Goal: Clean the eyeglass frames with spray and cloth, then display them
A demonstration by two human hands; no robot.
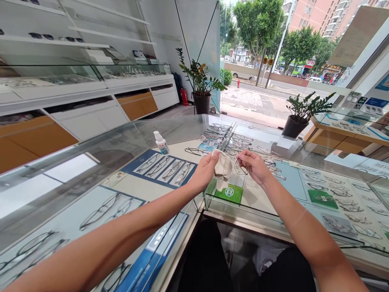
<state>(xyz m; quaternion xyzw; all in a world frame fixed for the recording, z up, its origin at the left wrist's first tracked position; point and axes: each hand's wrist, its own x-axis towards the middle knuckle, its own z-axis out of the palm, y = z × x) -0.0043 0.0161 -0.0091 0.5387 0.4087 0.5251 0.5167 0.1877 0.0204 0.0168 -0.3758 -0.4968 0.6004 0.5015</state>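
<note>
My left hand (206,170) is closed on a beige cleaning cloth (223,168), its thumb pressed on top and a fold hanging down. To the right, my right hand (253,165) pinches a thin-framed pair of eyeglasses (240,166) by the frame. The glasses reach toward the cloth; whether part of them lies inside it is hidden. Both hands are held above the glass display counter. Below the cloth shows a green card with a white logo (229,192). Left of my hands, a white spray bottle (161,142) stands upright on the glass, with a dark pair of glasses (196,151) nearer.
Rows of eyeglasses (343,194) lie inside the glass counter on the right. A blue display board (164,167) shows pictured glasses at left. Potted plants (202,101) stand beyond the counter. Shelves and another glass showcase (133,72) line the left wall. My knees are under the counter edge.
</note>
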